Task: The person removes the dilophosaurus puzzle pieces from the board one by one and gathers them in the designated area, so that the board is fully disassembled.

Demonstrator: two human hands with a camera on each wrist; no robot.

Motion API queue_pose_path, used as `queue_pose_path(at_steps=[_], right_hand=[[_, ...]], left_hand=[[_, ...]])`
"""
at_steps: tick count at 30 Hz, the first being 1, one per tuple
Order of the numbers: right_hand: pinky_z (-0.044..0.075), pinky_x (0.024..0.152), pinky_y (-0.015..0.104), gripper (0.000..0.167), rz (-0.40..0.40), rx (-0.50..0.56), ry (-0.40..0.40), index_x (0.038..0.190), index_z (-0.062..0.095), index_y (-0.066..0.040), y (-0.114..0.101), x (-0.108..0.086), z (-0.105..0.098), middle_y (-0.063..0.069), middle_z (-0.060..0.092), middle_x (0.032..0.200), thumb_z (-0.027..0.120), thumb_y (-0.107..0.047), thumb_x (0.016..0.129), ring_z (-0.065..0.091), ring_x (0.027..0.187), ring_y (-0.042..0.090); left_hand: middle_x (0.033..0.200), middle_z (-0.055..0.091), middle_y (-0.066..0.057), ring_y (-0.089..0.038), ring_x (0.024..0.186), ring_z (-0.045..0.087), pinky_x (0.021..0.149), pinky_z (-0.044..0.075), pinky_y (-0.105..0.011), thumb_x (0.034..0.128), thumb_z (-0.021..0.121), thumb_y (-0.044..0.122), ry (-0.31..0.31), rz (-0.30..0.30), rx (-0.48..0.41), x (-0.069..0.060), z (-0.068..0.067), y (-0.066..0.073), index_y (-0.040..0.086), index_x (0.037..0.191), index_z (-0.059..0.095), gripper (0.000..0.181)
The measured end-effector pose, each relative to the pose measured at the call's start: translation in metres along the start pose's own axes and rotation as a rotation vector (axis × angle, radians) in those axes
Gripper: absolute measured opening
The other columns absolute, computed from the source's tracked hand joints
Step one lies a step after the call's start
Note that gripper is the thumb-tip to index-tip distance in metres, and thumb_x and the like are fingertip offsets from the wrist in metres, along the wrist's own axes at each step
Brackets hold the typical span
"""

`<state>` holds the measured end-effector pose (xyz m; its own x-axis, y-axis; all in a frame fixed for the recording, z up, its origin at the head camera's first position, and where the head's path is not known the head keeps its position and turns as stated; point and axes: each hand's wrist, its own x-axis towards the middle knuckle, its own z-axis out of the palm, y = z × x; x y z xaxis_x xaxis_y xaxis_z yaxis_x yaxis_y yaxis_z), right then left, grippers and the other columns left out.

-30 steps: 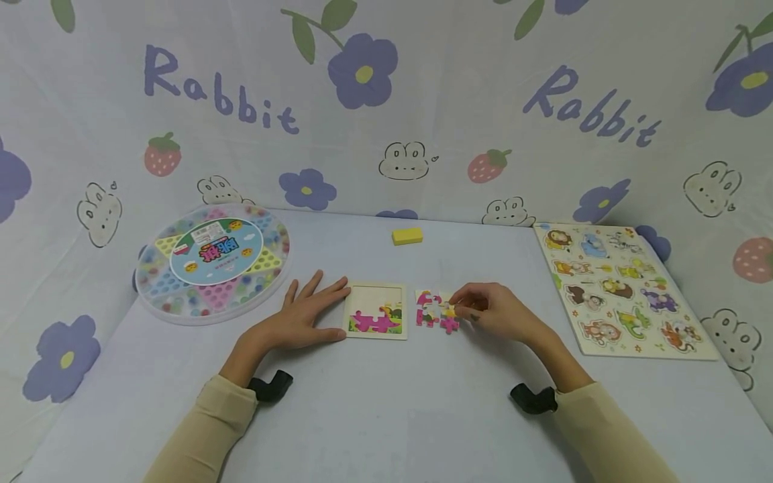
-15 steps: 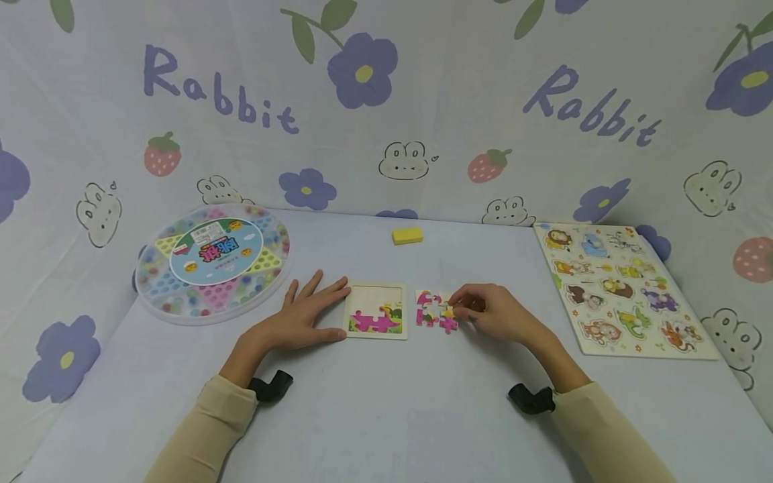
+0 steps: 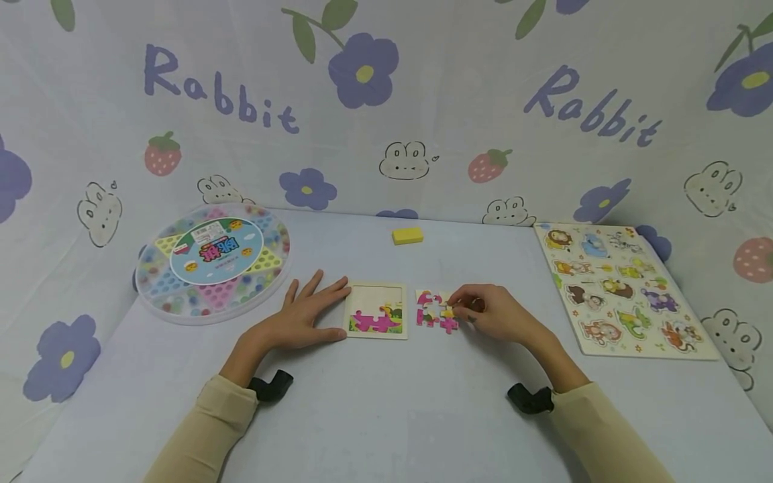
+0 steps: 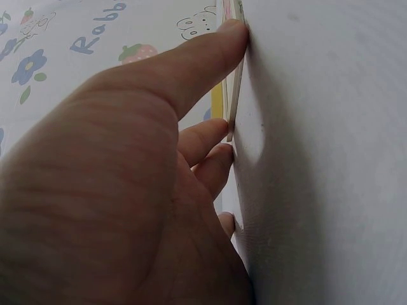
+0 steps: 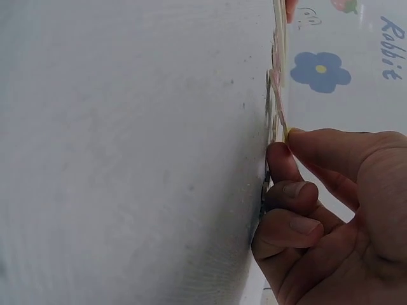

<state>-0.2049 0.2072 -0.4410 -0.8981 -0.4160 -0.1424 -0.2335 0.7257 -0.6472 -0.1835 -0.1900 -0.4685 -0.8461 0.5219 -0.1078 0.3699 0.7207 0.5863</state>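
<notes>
My left hand (image 3: 302, 315) lies with fingers spread, its thumb and fingertips touching the left edge of a small square wooden puzzle tray (image 3: 374, 294). Pink and green jigsaw pieces (image 3: 374, 324) fill the tray's lower part; its upper part is bare wood. Just right of the tray, several loose pink jigsaw pieces (image 3: 427, 318) lie grouped together. At their right side, my right hand (image 3: 498, 314) pinches a jigsaw piece (image 5: 278, 105) between thumb and index finger. That piece is tilted in the right wrist view, and the fingers partly hide it.
A round Chinese checkers set (image 3: 214, 265) sits at the left. Behind the tray lies a yellow block (image 3: 407, 235). At the right is a wooden animal puzzle board (image 3: 625, 292). A printed rabbit cloth (image 3: 447, 87) hangs at the table's back edge.
Both hands stay almost in place. Near my right fingertips, the pinched piece and the pink piece below it have shifted very slightly. The tray has not moved.
</notes>
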Motion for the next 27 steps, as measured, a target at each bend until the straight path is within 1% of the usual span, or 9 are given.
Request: queue_pose_path(at_steps=[10, 18, 21, 24, 27], right_hand=[[0.052, 0.083, 0.032, 0.014, -0.012, -0.010, -0.001, 0.115, 0.075, -0.017, 0.0034, 0.0007, 0.0005, 0.004, 0.073, 0.106, 0.070, -0.018, 0.102, 0.059, 0.095, 0.020], [0.052, 0.084, 0.032, 0.015, -0.011, -0.016, -0.002, 0.116, 0.075, -0.016, 0.0014, -0.0008, -0.0003, 0.004, 0.073, 0.108, 0.071, -0.018, 0.102, 0.059, 0.096, 0.020], [0.051, 0.082, 0.030, 0.015, -0.015, -0.028, 0.004, 0.116, 0.075, -0.016, 0.0018, -0.0009, -0.0004, 0.004, 0.073, 0.108, 0.071, -0.018, 0.102, 0.058, 0.094, 0.020], [0.049, 0.078, 0.029, 0.015, -0.019, -0.037, 0.018, 0.116, 0.076, -0.017, 0.0010, -0.0005, -0.0010, 0.004, 0.072, 0.106, 0.072, -0.017, 0.101, 0.057, 0.091, 0.020], [0.049, 0.075, 0.028, 0.016, -0.022, -0.026, 0.029, 0.116, 0.076, -0.017, -0.0032, 0.0018, -0.0015, 0.004, 0.072, 0.105, 0.071, -0.017, 0.101, 0.058, 0.089, 0.020]], left_hand=[[0.180, 0.018, 0.002, -0.039, 0.168, -0.009, 0.129, -0.016, -0.070, 0.0975, 0.072, 0.049, -0.002, -0.007, 0.003, -0.0002, 0.0003, 0.0010, 0.024, 0.169, 0.031, 0.086], [0.180, 0.019, 0.000, -0.042, 0.168, -0.008, 0.128, -0.015, -0.071, 0.0973, 0.072, 0.049, 0.007, 0.004, 0.000, -0.0004, 0.0004, 0.0015, 0.022, 0.168, 0.032, 0.086], [0.180, 0.019, -0.001, -0.043, 0.167, -0.008, 0.128, -0.015, -0.072, 0.0975, 0.072, 0.049, 0.007, 0.007, -0.004, -0.0001, 0.0007, 0.0011, 0.021, 0.168, 0.032, 0.086], [0.180, 0.018, 0.000, -0.041, 0.168, -0.009, 0.128, -0.015, -0.071, 0.0977, 0.071, 0.050, -0.001, -0.002, 0.002, 0.0003, 0.0007, 0.0008, 0.022, 0.169, 0.031, 0.086], [0.180, 0.018, 0.000, -0.041, 0.168, -0.009, 0.128, -0.016, -0.071, 0.0978, 0.071, 0.050, -0.002, -0.003, 0.005, -0.0001, 0.0004, 0.0002, 0.022, 0.169, 0.031, 0.086]])
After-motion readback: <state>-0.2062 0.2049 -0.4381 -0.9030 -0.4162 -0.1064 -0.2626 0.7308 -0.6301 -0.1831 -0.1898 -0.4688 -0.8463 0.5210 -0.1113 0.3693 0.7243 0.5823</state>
